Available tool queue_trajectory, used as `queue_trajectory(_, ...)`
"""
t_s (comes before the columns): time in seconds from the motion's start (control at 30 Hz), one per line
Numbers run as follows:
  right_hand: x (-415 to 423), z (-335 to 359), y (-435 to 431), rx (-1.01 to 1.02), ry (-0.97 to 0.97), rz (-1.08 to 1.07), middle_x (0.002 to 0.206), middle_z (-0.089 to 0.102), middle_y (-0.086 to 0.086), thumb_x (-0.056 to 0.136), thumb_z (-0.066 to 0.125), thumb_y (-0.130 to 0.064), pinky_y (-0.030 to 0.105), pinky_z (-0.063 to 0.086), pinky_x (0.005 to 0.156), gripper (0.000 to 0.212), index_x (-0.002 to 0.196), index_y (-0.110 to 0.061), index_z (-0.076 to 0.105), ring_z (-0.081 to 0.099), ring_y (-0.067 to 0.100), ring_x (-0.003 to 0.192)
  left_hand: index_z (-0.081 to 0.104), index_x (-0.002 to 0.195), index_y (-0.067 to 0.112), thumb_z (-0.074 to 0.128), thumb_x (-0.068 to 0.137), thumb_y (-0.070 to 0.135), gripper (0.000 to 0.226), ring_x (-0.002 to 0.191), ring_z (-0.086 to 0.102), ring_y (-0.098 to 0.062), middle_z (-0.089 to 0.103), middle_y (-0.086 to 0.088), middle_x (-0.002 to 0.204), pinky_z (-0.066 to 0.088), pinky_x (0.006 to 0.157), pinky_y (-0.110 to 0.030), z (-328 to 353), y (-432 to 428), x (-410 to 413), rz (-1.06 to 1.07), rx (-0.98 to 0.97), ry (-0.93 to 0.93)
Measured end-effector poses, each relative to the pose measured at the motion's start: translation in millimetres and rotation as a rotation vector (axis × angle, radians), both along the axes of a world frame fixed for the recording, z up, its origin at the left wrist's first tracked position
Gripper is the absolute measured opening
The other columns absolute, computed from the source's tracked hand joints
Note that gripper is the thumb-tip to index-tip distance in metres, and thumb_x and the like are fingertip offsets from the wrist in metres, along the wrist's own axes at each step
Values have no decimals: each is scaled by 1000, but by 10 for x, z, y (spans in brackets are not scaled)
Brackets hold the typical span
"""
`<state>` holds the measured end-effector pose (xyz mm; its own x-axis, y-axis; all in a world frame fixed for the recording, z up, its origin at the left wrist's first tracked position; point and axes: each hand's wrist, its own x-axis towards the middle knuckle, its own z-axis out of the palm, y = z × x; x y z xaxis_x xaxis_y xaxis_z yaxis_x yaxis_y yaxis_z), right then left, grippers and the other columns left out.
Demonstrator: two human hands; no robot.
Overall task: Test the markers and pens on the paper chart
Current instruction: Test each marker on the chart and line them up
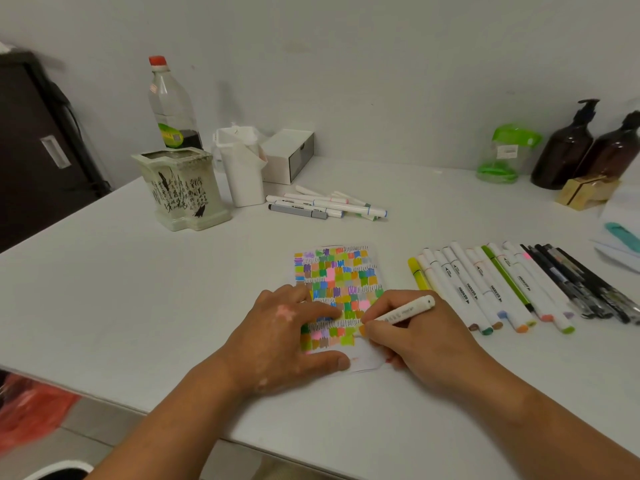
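Right hand (pixel 412 336) grips white marker (pixel 401 311), tip on paper chart (pixel 337 282) at centre of surface (pixel 173 289). Left hand (pixel 287 336), fingers spread flat, presses chart's lower left.

On the white bench (pixel 156 306) the left grip (pixel 287 337) lies flat, fingers spread, on the lower left of the chart (pixel 339 271), a small paper filled with coloured patches and black zigzag rows. The right grip (pixel 412 344) pinches a white marker (pixel 401 311) whose tip touches the paper's lower right, by an orange patch. Just right of the chart lie a row of markers (pixel 485 289) and black pens (pixel 581 282); a loose pile (pixel 325 204) lies farther back beside a white holder (pixel 242 174), a printed pot (pixel 180 188), a red-capped bottle (pixel 171 105) and a box (pixel 289 155).
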<state>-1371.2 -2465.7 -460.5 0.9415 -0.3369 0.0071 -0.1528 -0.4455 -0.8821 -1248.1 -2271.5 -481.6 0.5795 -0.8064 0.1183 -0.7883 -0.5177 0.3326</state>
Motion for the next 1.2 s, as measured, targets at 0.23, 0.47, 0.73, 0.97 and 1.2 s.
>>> queue_trajectory(0.23,-1,-2,0,-35,-2,-14,62,70,2,82,74,-20,26,53,46,11,75,-28,73,65,19,50,50,135,49,45,68,91,80,101,36,0,50,19,124,36,90,-23,13,-2,-12,6,3,1)
queue_trajectory(0.47,-4,5,9,-48,17,-15,64,70,0,81,72,-20,27,54,49,11,74,-28,71,63,11,51,50,135,49,44,67,92,81,102,37,0,50,20,126,36,90,-22,7,-9,-12,3,3,0)
queue_trajectory(0.73,-6,6,22,-50,16,-25,61,68,-3,80,70,-19,20,46,46,13,69,-27,69,58,5,51,50,136,47,47,69,89,79,104,39,-1,49,21,122,38,94,-24,51,-8,-30,-10,17,-7)
queue_trajectory(0.97,10,60,-101,412,-187,-135,60,63,6,85,71,-13,24,37,40,18,69,-21,66,51,15,49,49,113,28,44,102,14,18,85,59,-1,56,23,85,45,67,-11,111,83,-19,36,-467,418)
queue_trajectory(1.2,14,62,-170,535,-272,-36,67,65,12,76,70,-22,26,43,44,9,80,-15,73,57,18,55,49,111,38,42,103,22,20,79,65,-13,71,4,97,54,71,-24,105,117,14,36,-633,472)
